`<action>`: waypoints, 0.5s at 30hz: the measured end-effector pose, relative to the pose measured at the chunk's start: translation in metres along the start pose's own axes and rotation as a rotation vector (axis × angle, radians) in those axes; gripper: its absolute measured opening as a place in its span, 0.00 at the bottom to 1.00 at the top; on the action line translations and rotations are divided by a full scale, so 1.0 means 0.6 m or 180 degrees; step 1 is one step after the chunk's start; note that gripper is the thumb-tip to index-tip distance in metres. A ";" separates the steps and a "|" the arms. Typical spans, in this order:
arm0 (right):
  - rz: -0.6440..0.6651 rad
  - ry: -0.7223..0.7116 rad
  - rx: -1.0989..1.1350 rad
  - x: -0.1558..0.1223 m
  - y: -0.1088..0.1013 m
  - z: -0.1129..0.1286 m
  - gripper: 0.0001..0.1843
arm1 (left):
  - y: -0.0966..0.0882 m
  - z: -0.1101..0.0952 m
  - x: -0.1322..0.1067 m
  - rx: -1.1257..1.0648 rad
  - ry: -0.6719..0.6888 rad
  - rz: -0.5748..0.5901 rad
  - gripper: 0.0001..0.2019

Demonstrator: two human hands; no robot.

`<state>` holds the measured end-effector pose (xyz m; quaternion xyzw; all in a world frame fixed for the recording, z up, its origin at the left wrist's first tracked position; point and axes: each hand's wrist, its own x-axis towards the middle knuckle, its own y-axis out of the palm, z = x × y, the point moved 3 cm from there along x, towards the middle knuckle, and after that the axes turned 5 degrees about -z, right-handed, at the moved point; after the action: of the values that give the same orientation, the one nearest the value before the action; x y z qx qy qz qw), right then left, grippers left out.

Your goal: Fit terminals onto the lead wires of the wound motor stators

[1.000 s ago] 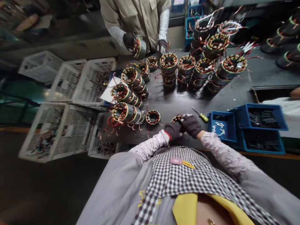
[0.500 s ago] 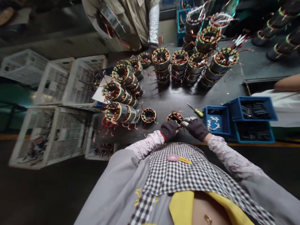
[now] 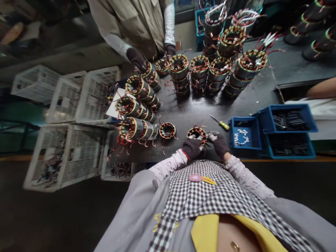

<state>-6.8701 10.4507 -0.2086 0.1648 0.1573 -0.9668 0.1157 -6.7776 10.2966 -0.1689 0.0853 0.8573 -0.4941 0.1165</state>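
A wound motor stator (image 3: 201, 131) with copper windings and loose lead wires stands at the table's near edge. My left hand (image 3: 192, 147), in a dark glove with pale fingertips, grips its near left rim, fingers reaching into the ring. At the stator's right edge, my right hand (image 3: 219, 143) has its fingers pinched together by the lead wires. What lies between those fingertips is too small to make out. Left of my hands sits another single stator (image 3: 167, 131). A screwdriver (image 3: 223, 125) with a yellow handle rests beyond my right hand.
Stacked stators (image 3: 143, 128) line the left side, and more stacks (image 3: 198, 75) stand at the back. Blue bins (image 3: 245, 145) at right hold white and dark parts. White crates (image 3: 81, 154) stand left. Across the table, a co-worker's gloved hand (image 3: 136, 59) touches a stator stack.
My left fingers have moved into the stator's ring, and my right hand has shifted slightly right. The co-worker's hand has come down from a raised grey cylinder to a stator stack.
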 end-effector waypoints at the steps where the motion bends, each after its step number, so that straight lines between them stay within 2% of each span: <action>1: -0.0223 0.0070 0.0347 0.003 -0.015 -0.005 0.25 | -0.017 0.013 -0.001 -0.0330 -0.0078 -0.0241 0.24; 3: -0.0592 0.0140 0.0797 0.009 -0.052 -0.014 0.24 | -0.055 0.043 0.012 -0.0833 -0.0356 -0.0865 0.22; 4: -0.0685 0.0179 0.0886 0.010 -0.069 -0.018 0.22 | -0.072 0.056 0.027 -0.0951 -0.0466 -0.1060 0.22; 5: -0.0706 0.0211 0.0870 0.009 -0.081 -0.021 0.22 | -0.084 0.067 0.048 -0.0996 -0.0537 -0.1090 0.24; 6: -0.0667 0.0224 0.0761 0.006 -0.088 -0.024 0.21 | -0.092 0.075 0.074 -0.1017 -0.0542 -0.0916 0.26; 7: -0.0595 0.0199 0.0611 0.001 -0.087 -0.027 0.21 | -0.094 0.080 0.102 -0.1072 -0.0508 -0.0583 0.28; 9: -0.0444 0.0043 0.0362 -0.013 -0.066 -0.030 0.22 | -0.091 0.084 0.152 -0.1412 -0.0526 -0.0063 0.26; 10: -0.0404 -0.0034 0.0292 -0.020 -0.049 -0.032 0.22 | -0.089 0.084 0.169 -0.1680 -0.0614 -0.0006 0.22; 12: -0.0376 -0.0093 0.0250 -0.034 -0.012 -0.039 0.19 | -0.086 0.084 0.181 -0.2193 -0.0872 -0.0247 0.16; 15: -0.0234 -0.0225 0.0049 -0.047 0.026 -0.049 0.15 | -0.083 0.084 0.151 -0.2501 -0.1211 -0.0716 0.16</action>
<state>-6.8318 10.4512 -0.2288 0.1255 0.1517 -0.9768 0.0842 -6.8717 10.2311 -0.1777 -0.1516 0.9471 -0.1476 0.2412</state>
